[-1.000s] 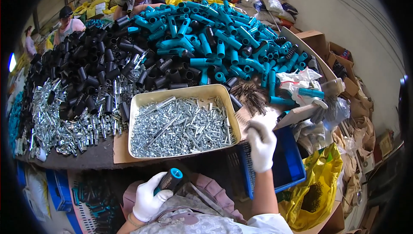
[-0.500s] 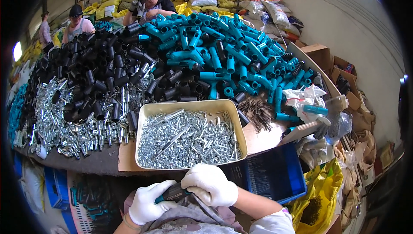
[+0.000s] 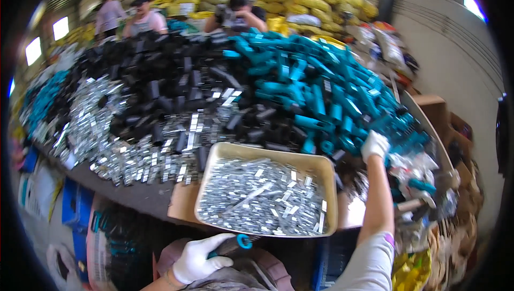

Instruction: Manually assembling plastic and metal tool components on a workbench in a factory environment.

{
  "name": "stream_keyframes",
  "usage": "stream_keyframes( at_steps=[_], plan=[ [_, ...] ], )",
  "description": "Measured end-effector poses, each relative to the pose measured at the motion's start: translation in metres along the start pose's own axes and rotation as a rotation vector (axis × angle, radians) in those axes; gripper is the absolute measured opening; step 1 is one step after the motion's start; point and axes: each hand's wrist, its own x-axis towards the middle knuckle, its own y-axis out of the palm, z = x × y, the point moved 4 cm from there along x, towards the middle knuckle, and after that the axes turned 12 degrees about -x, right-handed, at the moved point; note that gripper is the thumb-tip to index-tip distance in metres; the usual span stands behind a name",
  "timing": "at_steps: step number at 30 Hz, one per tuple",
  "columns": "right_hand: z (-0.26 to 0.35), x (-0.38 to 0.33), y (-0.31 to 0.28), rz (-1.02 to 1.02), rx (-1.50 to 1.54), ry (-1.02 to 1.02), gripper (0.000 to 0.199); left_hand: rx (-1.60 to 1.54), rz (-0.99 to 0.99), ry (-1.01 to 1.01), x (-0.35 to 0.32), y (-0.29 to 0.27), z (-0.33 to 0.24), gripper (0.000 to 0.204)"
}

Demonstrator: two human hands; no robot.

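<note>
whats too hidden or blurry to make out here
In the head view:
Whether the right hand grips anything: blurred against the teal parts.
The gripped end of the black-and-teal piece: covered by the left hand.
Single metal pieces in the cream tray: small and blurred.
Most of the blue crate: right sleeve and lower edge hide it.

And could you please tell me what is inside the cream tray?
The cream tray holds many small silvery metal pieces, with a longer rod lying across them; blur hides their exact shapes. Whatever lies beneath the top layer is covered and cannot be seen.
</note>
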Motion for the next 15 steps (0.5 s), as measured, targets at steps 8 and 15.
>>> stream_keyframes(
  at_steps=[8, 15],
  plan=[
    [-0.091, -0.001, 0.062, -0.236, 0.801, -0.041, 0.03, -0.137, 0.111, 0.074, -0.003, 0.006, 0.003, 0.059],
    [0.047, -0.206, -0.049, 0.251, 2.424, 0.155, 0.034, -0.12, 0.104, 0.064, -0.017, 0.011, -0.008, 0.05]
  ],
)
